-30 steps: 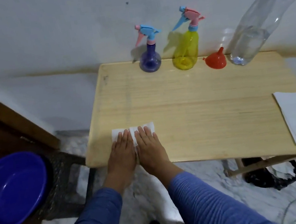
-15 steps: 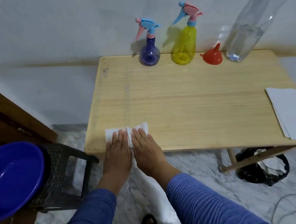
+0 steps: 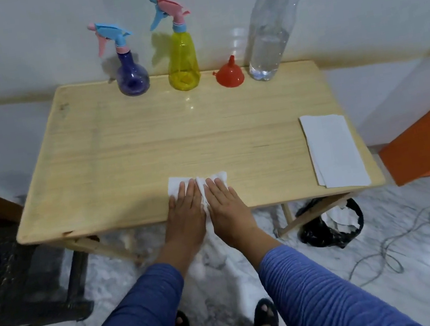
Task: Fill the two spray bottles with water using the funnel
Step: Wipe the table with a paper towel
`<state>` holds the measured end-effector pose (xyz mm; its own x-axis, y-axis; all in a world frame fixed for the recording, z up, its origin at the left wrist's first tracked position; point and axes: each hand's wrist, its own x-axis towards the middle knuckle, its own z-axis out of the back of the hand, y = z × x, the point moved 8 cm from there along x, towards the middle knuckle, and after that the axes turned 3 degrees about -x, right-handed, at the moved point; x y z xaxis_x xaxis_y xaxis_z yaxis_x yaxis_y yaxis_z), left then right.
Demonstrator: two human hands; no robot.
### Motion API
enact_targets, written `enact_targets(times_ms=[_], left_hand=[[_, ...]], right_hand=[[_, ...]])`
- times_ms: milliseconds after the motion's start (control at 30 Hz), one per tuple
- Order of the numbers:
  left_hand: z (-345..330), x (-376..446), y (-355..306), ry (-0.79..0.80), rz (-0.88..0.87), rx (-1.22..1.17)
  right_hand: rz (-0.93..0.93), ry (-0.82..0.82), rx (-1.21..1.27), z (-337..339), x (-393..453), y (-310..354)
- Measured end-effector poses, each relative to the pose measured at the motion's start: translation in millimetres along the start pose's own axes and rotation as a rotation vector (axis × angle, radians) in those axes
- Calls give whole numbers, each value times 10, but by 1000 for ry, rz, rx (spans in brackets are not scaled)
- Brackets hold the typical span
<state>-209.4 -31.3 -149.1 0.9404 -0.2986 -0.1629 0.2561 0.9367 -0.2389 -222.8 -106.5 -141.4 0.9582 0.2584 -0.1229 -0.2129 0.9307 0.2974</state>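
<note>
Fingers of my left hand (image 3: 186, 209) and right hand (image 3: 224, 203) lie flat and spread, pressing a white tissue (image 3: 175, 187) at lower centre. Upper frame: purple spray bottle (image 3: 132, 77), yellow spray bottle (image 3: 182, 63), red funnel (image 3: 229, 76), clear water bottle (image 3: 270, 38) along the table (image 3: 122, 155) back edge.

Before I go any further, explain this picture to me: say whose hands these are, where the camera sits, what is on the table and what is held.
There is no machine here. A person wears one wide-angle camera on the head, looking forward and down, so the blue sleeves and sandalled feet are their own. The left hand and right hand lie flat, side by side, pressing a white tissue on the wooden table near its front edge. Neither grips anything. Along the far edge stand a purple spray bottle, a yellow spray bottle, a red funnel resting mouth down, and a tall clear bottle with water in it. A stack of white paper lies at the right.
</note>
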Motion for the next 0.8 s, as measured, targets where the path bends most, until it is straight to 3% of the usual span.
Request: enact_targets(times_ms=[133, 300, 433, 533, 667, 800], left_hand=[[-107, 113, -499, -65, 4, -41], [-52, 123, -864, -263, -60, -93], [155, 91, -1073, -337, -114, -89], [205, 107, -1144, -301, -121, -103], [402, 171, -1204, -268, 1, -446], [683, 245, -1437, -278, -51, -714]], right_hand=[[3, -89, 88, 186, -176, -505], [-5, -211, 176, 344, -285, -886], [-57, -176, 178, 568, -377, -1025], [-142, -161, 350, 746, -472, -1190], [-305, -233, 685, 1037, -606, -1444], [-359, -330, 779, 1393, -786, -1673]])
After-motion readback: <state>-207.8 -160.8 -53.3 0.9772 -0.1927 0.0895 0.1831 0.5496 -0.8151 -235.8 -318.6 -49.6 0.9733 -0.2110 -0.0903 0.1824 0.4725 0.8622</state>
